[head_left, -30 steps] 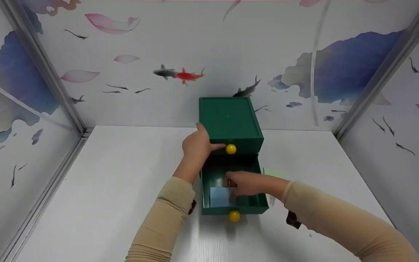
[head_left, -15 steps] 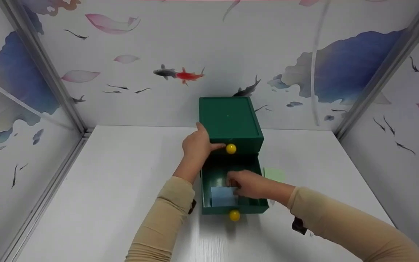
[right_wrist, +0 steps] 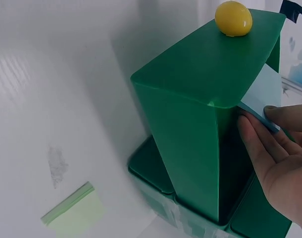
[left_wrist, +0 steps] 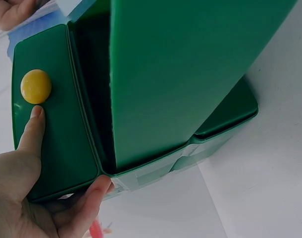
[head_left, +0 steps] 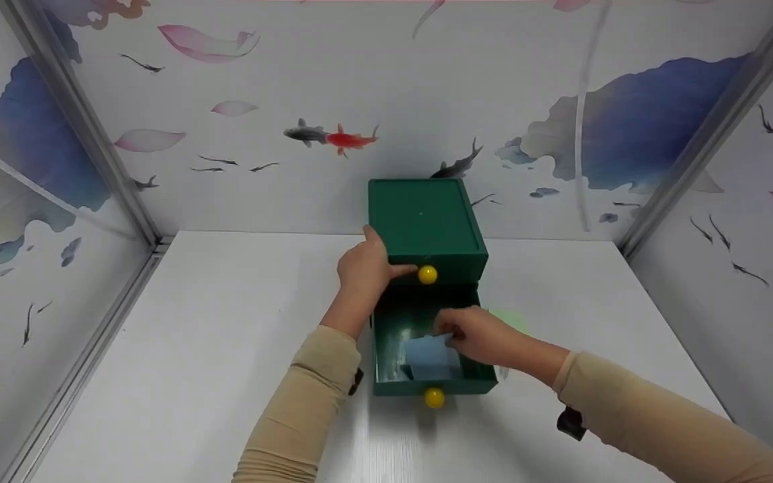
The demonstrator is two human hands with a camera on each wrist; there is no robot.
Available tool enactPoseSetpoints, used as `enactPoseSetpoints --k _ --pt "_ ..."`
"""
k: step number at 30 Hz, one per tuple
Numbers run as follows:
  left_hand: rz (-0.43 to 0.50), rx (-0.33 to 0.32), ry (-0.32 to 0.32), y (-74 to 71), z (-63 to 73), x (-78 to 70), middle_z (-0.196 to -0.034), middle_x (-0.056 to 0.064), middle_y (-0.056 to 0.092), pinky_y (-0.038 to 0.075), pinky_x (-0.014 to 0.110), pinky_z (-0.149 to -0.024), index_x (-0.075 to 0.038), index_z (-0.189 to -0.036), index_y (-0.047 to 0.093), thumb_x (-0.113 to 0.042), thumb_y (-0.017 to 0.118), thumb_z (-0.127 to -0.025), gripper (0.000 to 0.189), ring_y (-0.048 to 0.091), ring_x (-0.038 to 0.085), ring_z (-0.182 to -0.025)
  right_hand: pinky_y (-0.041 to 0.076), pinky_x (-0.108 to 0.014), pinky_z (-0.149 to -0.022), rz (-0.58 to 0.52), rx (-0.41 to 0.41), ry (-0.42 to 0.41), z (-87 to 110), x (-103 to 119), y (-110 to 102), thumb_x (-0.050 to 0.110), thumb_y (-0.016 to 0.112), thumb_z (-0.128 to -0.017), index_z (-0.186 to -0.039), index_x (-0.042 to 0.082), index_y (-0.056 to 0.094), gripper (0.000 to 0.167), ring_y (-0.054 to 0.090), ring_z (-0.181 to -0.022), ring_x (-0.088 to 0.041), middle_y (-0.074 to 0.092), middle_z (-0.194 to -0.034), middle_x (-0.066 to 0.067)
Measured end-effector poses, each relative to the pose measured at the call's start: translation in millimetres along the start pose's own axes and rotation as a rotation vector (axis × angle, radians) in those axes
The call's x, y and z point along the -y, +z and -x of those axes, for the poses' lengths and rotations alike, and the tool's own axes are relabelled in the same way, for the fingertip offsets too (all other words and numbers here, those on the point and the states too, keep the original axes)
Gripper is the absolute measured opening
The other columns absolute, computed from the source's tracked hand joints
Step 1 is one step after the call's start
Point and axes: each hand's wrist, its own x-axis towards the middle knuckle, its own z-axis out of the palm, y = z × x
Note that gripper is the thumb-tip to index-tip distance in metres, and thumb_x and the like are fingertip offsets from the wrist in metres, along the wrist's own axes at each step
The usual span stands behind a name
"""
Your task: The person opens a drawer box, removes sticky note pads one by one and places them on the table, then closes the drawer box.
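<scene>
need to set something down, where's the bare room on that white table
In the head view, the white table looks bare between the left sleeve and left wall, and right of the pale green paper, beyond the right sleeve. Crowded: the open drawer, with the right hand and blue paper.

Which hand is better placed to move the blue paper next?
Likely the right hand: it pinches the blue paper at the open drawer, while the left hand rests against the green cabinet, thumb beside the upper yellow knob.
</scene>
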Motion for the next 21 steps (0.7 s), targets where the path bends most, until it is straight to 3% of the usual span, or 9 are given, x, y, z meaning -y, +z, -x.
enactPoseSetpoints --k 6,21 --pt "-0.001 0.004 0.012 -0.1 0.5 -0.5 -0.084 0.008 0.065 0.054 0.033 -0.069 0.003 -0.153 0.019 -0.07 0.071 -0.071 0.122 0.061 0.019 -0.073 0.053 -0.03 -0.078 0.0 -0.035 0.022 12.1 -4.7 -10.8 -0.003 0.065 -0.09 -0.101 0.015 0.065 0.021 0.058 -0.083 -0.013 0.064 -0.095 0.005" --pt "0.053 0.018 0.012 -0.7 -0.3 0.6 -0.103 0.013 0.067 0.052 0.037 -0.084 0.002 -0.153 0.018 -0.066 0.073 -0.073 0.119 0.06 0.022 -0.085 0.055 -0.035 -0.079 -0.003 -0.151 0.088 35.0 -10.4 -40.7 -0.004 0.063 -0.092 -0.096 0.013 0.066 0.018 0.06 -0.083 -0.019 0.067 -0.098 0.0"
